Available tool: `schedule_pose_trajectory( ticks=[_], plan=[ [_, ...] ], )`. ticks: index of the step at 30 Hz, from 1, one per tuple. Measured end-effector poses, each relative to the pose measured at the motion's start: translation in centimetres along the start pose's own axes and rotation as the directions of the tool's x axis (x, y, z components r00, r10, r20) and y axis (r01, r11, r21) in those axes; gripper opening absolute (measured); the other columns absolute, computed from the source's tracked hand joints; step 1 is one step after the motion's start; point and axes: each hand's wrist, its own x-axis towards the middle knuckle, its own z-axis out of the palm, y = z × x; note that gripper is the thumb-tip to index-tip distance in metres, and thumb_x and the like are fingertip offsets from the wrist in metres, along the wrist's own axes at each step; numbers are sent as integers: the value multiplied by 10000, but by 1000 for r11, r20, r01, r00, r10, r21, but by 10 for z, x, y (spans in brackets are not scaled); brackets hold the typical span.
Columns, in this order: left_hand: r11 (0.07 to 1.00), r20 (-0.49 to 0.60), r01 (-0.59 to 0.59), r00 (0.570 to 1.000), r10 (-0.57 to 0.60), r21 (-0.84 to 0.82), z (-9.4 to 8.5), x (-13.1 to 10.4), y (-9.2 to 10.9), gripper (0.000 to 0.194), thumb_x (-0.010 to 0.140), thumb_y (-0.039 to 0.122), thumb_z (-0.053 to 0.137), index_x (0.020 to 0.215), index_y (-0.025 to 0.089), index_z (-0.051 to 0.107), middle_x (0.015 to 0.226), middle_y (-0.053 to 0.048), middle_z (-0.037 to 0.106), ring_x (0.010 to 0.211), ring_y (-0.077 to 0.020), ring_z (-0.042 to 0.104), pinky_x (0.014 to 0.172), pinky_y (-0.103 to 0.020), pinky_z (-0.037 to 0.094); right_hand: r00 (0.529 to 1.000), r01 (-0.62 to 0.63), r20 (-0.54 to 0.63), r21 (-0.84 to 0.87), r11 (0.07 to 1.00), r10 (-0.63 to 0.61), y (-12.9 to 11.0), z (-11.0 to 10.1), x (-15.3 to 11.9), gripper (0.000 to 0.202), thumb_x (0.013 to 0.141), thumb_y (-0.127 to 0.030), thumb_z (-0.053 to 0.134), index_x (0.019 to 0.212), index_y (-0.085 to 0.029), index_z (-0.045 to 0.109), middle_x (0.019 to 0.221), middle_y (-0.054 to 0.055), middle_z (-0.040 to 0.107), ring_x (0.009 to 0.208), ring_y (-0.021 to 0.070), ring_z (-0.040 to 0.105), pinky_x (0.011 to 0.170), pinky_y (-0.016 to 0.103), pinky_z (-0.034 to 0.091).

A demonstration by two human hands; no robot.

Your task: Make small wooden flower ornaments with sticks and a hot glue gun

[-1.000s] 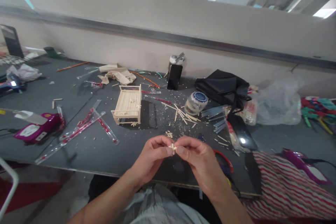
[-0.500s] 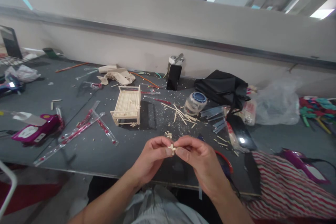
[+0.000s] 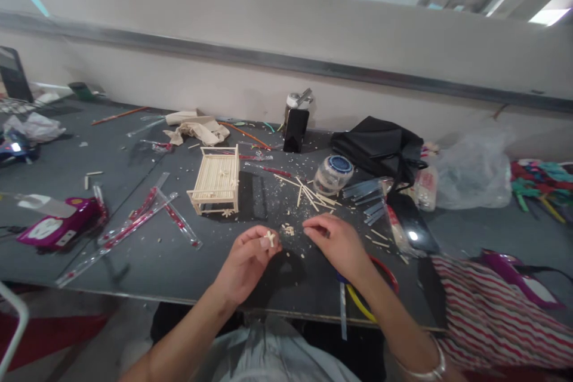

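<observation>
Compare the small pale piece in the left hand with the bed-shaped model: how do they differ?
The small piece is held in the left hand; the bed-shaped model stands on the table. The small piece is a short-armed cluster, while the bed-shaped model is far larger, with many sticks laid side by side. Both are pale.

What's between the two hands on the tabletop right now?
A small cluster of short pale stick pieces, with a few loose bits nearby, lies between left hand and right hand. Head view shows it.
</observation>
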Motion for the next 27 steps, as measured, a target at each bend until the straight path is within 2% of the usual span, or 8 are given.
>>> schedule_pose_trajectory(
  ticks=[4,10,13,21,27],
  plan=[
    [1000,-54,-3,999,3,8,-8,1,0,108,677,202,780,717,143,699,685,-3,622,669,-115,550,786,-281,447,997,38,79,-171,985,-25,1,16,11,184,860,-147,572,787,-219,724,878,46,714,883,200,627,801,296,428],
    [1000,-106,-4,994,5,11,-13,2,0,126,658,205,798,706,141,700,697,-6,632,674,-115,549,791,-285,453,987,103,149,-325,940,-57,-3,30,14,139,874,-170,609,803,-223,716,858,40,706,881,196,618,769,275,405],
    [1000,-101,-5,995,6,15,-15,3,0,121,671,208,795,706,138,703,696,-8,631,681,-116,551,792,-282,454,984,125,162,-366,922,-69,-3,34,14,118,880,-182,614,840,-227,715,871,36,702,887,190,615,768,270,398],
    [1000,-107,-5,994,5,-4,-17,4,-2,129,656,203,807,709,137,709,702,-13,634,680,-118,556,789,-283,461,986,138,149,-433,891,-80,-3,41,12,144,873,-158,571,782,-208,671,845,50,677,863,199,598,729,276,382],
    [1000,-89,2,996,-3,-9,-14,1,-1,135,662,214,804,713,144,700,683,1,622,665,-111,553,792,-280,460,986,145,140,-428,892,-94,-5,32,6,147,858,-133,557,772,-211,648,825,30,665,845,182,586,746,265,377]
  ],
)
